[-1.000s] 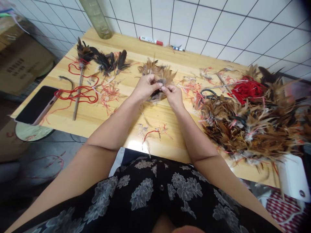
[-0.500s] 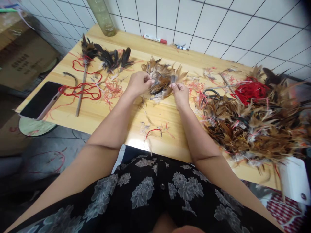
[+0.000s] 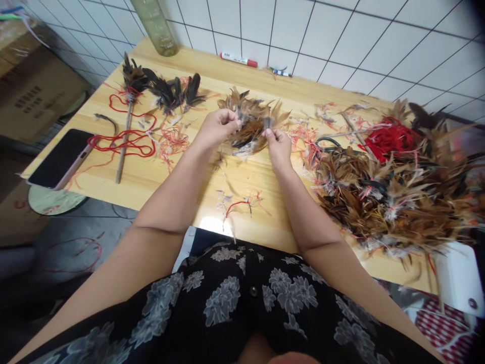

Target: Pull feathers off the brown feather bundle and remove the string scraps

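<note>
Brown feathers (image 3: 250, 131) lie in a loose heap near the middle of the wooden table (image 3: 257, 197). My left hand (image 3: 222, 126) is at the heap's left side, thumb and fingers pinched together; what is between them is too small to make out. On the right side, my right hand (image 3: 279, 146) pinches the base of a small feather tuft (image 3: 273, 117) that fans upward. Left of my hands, a wooden stick (image 3: 124, 146) has dark feathers (image 3: 133, 76) bound at its far end, with red cord (image 3: 113, 144) looped across it.
A large pile of brown feathers (image 3: 397, 202) and a red string bundle (image 3: 394, 139) lie on the right. Black feathers (image 3: 170, 93), a phone (image 3: 56, 157), a bottle (image 3: 161, 30) and a red marker (image 3: 238, 59) are around the table. Thread scraps (image 3: 246, 202) lie in front.
The whole view has shifted slightly. Both hands stay pinched at the feather heap, with almost no change in their position.
</note>
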`<action>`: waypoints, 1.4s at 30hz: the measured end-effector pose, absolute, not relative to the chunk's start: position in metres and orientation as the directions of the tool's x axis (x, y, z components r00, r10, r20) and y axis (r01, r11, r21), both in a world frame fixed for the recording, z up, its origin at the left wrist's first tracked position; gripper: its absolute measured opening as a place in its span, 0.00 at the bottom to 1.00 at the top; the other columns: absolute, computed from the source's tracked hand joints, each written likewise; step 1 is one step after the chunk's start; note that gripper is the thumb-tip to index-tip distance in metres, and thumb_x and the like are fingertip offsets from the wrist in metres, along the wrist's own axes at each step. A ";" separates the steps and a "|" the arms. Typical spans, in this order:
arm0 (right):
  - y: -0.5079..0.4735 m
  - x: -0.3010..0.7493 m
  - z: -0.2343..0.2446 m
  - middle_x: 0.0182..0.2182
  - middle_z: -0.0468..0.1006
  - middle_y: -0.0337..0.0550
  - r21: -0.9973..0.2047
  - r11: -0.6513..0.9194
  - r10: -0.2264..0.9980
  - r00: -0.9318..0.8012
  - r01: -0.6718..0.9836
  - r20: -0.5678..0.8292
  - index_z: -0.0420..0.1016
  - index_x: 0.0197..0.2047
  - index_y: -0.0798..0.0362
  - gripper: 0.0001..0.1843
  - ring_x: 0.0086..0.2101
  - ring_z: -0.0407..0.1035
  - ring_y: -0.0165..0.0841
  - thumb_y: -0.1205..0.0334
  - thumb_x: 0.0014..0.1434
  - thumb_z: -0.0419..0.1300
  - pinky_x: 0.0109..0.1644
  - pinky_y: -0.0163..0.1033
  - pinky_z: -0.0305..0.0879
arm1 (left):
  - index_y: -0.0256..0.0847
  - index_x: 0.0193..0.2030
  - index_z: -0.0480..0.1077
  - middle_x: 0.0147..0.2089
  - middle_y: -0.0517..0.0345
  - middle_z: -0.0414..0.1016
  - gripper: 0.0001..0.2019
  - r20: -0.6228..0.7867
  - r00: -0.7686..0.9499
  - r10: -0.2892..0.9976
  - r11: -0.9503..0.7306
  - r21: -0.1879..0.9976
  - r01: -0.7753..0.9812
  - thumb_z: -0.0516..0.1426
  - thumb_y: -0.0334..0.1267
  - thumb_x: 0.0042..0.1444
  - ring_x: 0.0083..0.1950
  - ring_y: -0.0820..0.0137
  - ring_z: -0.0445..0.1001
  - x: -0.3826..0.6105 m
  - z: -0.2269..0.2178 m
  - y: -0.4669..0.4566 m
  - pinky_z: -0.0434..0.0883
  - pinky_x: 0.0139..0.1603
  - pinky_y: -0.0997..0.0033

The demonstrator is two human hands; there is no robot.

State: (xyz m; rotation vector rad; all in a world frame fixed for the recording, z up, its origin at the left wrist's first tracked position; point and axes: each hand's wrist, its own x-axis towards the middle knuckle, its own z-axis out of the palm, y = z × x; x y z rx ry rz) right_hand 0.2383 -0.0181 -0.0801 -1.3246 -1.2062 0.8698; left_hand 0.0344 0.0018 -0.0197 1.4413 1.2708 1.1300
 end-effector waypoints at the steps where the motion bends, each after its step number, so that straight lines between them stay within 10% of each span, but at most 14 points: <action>1: -0.018 0.238 -0.081 0.34 0.82 0.39 -0.978 0.118 0.965 0.211 0.174 0.154 0.83 0.37 0.51 0.24 0.41 0.76 0.35 0.38 0.73 0.68 0.55 0.42 0.73 | 0.41 0.31 0.68 0.26 0.66 0.68 0.15 0.059 0.093 0.994 -0.072 0.988 0.140 0.65 0.19 0.60 0.27 0.75 0.63 0.038 -0.019 -0.001 0.62 0.33 0.73; 21: -0.027 0.221 -0.064 0.29 0.77 0.37 -0.978 0.102 0.990 0.074 0.182 0.117 0.78 0.29 0.51 0.31 0.35 0.72 0.32 0.32 0.61 0.78 0.46 0.40 0.71 | 0.40 0.29 0.72 0.24 0.66 0.69 0.18 0.029 0.213 0.977 -0.007 0.995 -0.104 0.70 0.15 0.55 0.24 0.77 0.64 0.054 -0.029 -0.008 0.61 0.28 0.77; 30: -0.032 0.217 -0.056 0.27 0.75 0.36 -0.999 0.038 0.999 0.002 0.010 0.038 0.74 0.28 0.49 0.38 0.33 0.71 0.30 0.22 0.51 0.79 0.40 0.37 0.71 | 0.38 0.27 0.73 0.26 0.64 0.71 0.18 -0.125 0.258 0.958 0.197 0.940 -0.279 0.77 0.23 0.56 0.25 0.80 0.67 0.057 -0.017 -0.014 0.65 0.28 0.81; 42: -0.029 0.221 -0.056 0.27 0.75 0.35 -0.996 0.048 0.998 -0.047 0.072 0.045 0.76 0.30 0.51 0.31 0.32 0.67 0.30 0.32 0.62 0.78 0.43 0.38 0.69 | 0.43 0.30 0.71 0.29 0.63 0.74 0.29 -0.005 0.321 0.947 0.047 0.991 -0.123 0.87 0.47 0.48 0.28 0.74 0.70 0.054 -0.029 -0.010 0.68 0.30 0.74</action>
